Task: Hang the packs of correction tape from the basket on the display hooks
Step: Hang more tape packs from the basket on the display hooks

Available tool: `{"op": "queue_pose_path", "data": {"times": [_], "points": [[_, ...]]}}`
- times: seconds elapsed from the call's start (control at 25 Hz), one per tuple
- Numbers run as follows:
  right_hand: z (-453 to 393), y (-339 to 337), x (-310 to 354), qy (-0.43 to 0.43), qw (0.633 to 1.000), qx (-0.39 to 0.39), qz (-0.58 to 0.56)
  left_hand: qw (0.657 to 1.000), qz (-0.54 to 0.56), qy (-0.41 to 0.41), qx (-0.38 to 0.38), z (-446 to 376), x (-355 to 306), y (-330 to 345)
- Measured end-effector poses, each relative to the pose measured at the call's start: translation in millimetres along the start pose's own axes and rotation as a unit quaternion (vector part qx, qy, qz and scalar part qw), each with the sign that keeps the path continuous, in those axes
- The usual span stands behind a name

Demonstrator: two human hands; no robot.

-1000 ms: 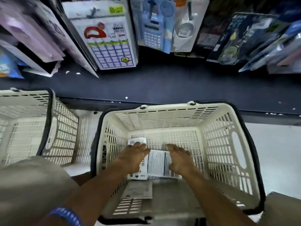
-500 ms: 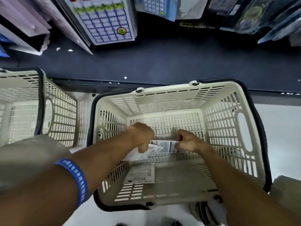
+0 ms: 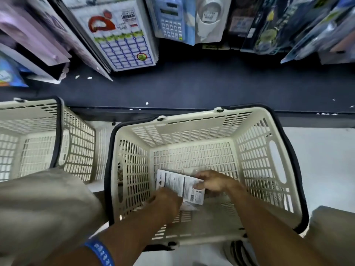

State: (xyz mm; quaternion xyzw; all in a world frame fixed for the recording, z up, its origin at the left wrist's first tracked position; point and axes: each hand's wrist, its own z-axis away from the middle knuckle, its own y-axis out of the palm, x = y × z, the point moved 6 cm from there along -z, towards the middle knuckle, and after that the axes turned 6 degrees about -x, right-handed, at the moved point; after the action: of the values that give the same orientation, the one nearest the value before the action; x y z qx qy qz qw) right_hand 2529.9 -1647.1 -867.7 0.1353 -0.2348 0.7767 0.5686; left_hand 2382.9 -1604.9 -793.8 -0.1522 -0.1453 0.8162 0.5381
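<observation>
Both my hands are down inside the cream plastic basket (image 3: pixel 272 169) on the floor. My right hand (image 3: pixel 213 182) pinches the right edge of a white printed pack of correction tape (image 3: pixel 176 183), which is tilted above the basket floor. My left hand (image 3: pixel 165 203) is curled over another pack near the basket's front; that pack is mostly hidden under the hand, with only a pale corner (image 3: pixel 189 206) showing. No display hooks can be made out among the hanging goods above.
A second cream basket (image 3: pixel 38 143) stands to the left. A dark shelf ledge (image 3: pixel 192 87) runs behind both baskets. Above it hang packaged goods: a grid-printed card (image 3: pixel 123 45), a blue calculator pack (image 3: pixel 171 22). My knees (image 3: pixel 48 208) flank the basket.
The right hand now holds one pack alone, lifted and turned flatter. The left hand has dropped toward the basket's front, onto the pack that lay there. The view has tilted up slightly.
</observation>
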Motion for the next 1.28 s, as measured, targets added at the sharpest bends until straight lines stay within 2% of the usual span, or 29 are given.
{"op": "queue_pose_path", "data": {"times": [0.08,0.16,0.2,0.32,0.4,0.44,0.52,0.6,0.68,0.76,0.84,0.92,1.0,1.04,1.12,1.2,1.28], "points": [[-1,9,4,-0.025,0.994,-0.039,0.100,1.000,-0.013,-0.006,-0.018,-3,-1,1],[1,8,16,-0.050,0.981,-0.135,0.131,1.000,0.028,-0.006,-0.011,-4,14,-9],[4,4,22,-0.056,0.980,-0.163,0.099,0.998,0.067,-0.015,0.007,-3,26,-16],[20,-25,43,-0.070,0.985,-0.144,-0.064,0.980,0.185,-0.061,0.029,14,69,-40],[50,-62,59,-0.071,0.973,-0.156,-0.154,0.940,0.329,-0.093,0.006,34,93,-50],[71,-83,71,-0.082,0.965,-0.176,-0.177,0.895,0.435,-0.100,-0.014,45,101,-53],[118,-111,100,-0.127,0.954,-0.206,-0.179,0.769,0.633,-0.074,-0.048,73,100,-62],[178,-128,148,-0.224,0.932,-0.267,-0.104,0.666,0.735,-0.037,-0.121,104,93,-83],[242,-136,200,-0.311,0.889,-0.336,0.026,0.587,0.786,0.011,-0.196,140,79,-115],[301,-140,239,-0.369,0.847,-0.366,0.108,0.497,0.825,0.082,-0.255,183,66,-153],[346,-144,263,-0.418,0.826,-0.366,0.098,0.416,0.840,0.148,-0.314,231,56,-189],[382,-151,276,-0.467,0.805,-0.365,0.027,0.369,0.827,0.208,-0.371,273,47,-221],[412,-171,283,-0.516,0.744,-0.421,-0.054,0.361,0.798,0.250,-0.412,313,35,-253],[426,-183,285,-0.521,0.711,-0.466,-0.077,0.375,0.778,0.255,-0.435,328,30,-268],[443,-205,281,-0.508,0.676,-0.523,-0.105,0.399,0.747,0.266,-0.460,349,21,-292],[443,-218,270,-0.512,0.679,-0.495,-0.179,0.407,0.741,0.277,-0.457,357,16,-307],[430,-227,255,-0.498,0.699,-0.446,-0.254,0.407,0.740,0.291,-0.450,353,13,-318]]}}
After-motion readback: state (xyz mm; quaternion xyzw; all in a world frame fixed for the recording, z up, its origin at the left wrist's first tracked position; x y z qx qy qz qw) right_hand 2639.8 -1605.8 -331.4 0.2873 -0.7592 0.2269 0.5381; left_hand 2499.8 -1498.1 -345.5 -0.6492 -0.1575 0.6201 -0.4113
